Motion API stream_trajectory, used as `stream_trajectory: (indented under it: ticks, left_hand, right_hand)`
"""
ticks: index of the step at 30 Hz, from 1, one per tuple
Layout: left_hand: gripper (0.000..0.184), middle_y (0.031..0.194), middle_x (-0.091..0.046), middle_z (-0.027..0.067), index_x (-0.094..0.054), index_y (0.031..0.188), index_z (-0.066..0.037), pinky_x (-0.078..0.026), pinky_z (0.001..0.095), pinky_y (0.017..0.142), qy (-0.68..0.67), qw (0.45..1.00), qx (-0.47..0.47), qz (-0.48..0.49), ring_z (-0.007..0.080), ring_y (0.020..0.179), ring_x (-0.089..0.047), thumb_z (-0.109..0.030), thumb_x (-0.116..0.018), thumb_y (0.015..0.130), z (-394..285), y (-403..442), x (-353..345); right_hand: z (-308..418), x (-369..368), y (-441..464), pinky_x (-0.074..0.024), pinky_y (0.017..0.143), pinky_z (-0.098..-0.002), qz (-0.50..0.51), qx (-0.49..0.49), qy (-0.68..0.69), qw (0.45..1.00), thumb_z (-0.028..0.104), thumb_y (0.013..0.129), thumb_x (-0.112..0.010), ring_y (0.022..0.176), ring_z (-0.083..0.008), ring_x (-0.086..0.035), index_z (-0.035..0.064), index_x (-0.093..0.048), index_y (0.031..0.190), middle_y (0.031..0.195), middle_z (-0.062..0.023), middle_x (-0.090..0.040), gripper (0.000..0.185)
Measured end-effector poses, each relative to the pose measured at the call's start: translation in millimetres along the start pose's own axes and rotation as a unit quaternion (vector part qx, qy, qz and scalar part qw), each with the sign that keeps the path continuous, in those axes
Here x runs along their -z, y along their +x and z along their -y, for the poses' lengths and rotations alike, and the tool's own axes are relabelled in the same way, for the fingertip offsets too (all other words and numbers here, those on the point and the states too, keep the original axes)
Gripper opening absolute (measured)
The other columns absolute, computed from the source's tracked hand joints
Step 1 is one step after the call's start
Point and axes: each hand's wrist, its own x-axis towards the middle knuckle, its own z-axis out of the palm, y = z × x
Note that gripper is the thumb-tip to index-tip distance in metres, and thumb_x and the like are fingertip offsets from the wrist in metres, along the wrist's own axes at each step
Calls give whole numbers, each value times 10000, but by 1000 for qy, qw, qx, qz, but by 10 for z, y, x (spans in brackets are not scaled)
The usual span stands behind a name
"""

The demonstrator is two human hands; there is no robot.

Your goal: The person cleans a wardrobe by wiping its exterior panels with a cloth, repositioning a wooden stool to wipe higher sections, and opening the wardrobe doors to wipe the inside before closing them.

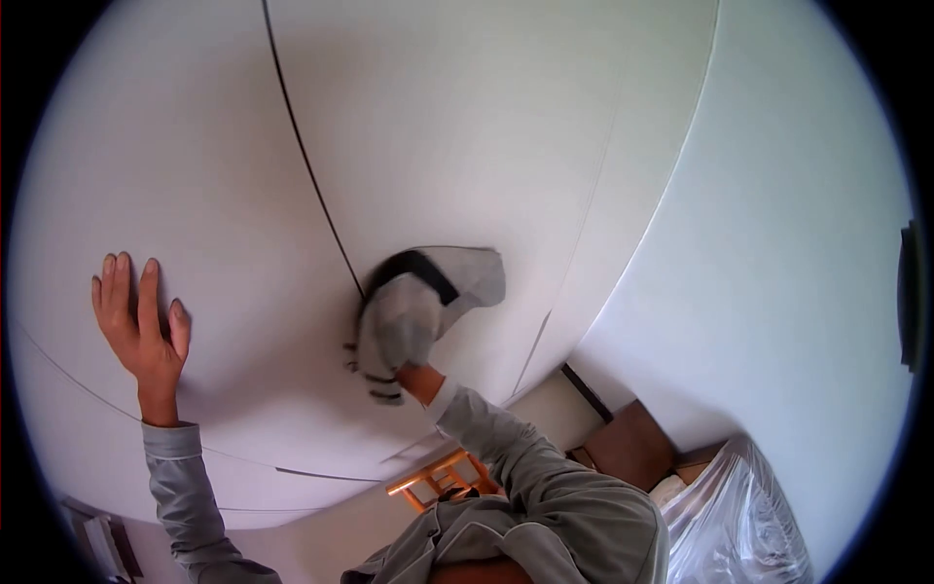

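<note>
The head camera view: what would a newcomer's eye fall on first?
Probably the grey-and-black cloth near the centre, against a big pale surface; the right wrist runs into it, the hand itself hidden. Next comes the left hand, fingers raised against the same surface at the left. Shiny clear plastic at lower right and an orange wooden frame at bottom centre also stand out.

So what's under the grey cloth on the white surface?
The right wrist meets the lower edge of the grey cloth; the hand beneath is mostly covered. A dark seam in the white surface reaches the cloth's left side; anything beyond is hidden.
</note>
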Motion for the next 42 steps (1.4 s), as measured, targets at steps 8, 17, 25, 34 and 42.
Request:
stream_trajectory:
  ticks: [8, 17, 25, 34, 42]
  left_hand:
    - [372, 1365, -499, 156, -647, 1202, -68, -331, 556, 1077, -10, 1000, 16, -12, 351, 1299, -465, -203, -595, 859, 6, 16, 22]
    - [377, 1293, -561, 136, -659, 1183, -66, -373, 505, 1066, -37, 997, 55, -25, 318, 1245, -519, -194, -628, 829, 59, -76, 1]
    - [410, 1310, -545, 146, -629, 1218, -38, -369, 515, 1074, -49, 997, 52, -34, 334, 1255, -511, -145, -635, 822, 62, -62, 9]
    - [345, 1218, -577, 173, -626, 1171, -12, -427, 441, 985, -202, 935, 289, -32, 311, 1150, -541, -54, -622, 828, -535, -612, 293]
    - [299, 1195, -599, 115, -545, 1249, -17, -447, 339, 967, -593, 355, 718, 84, 206, 1097, -568, -154, -477, 992, -2545, -2091, 823]
  right_hand:
    - [1499, 185, 697, -526, 790, -366, 362, 112, 396, 836, 177, 946, -584, 919, -211, -620, -14, -579, 1110, 1042, -119, -628, 252]
    - [441, -305, 1173, -392, 1066, -385, 146, 256, -422, 858, 297, 971, -549, 1297, -258, -415, 52, -311, 1438, 1418, -148, -388, 579]
    - [1287, -758, 870, -478, 924, -396, 466, -109, -205, 854, 163, 928, -547, 1078, -286, -601, 6, -510, 1219, 1107, -211, -616, 333]
    - [-1256, -662, -1136, -345, 1091, -395, 378, 30, -82, 922, 196, 903, -582, 1287, -306, -452, 87, -450, 1389, 1414, -135, -468, 515]
    - [755, -714, -301, -470, 937, -424, 417, 172, -234, 861, 267, 815, -636, 1083, -318, -602, 82, -675, 1083, 1132, -134, -662, 328]
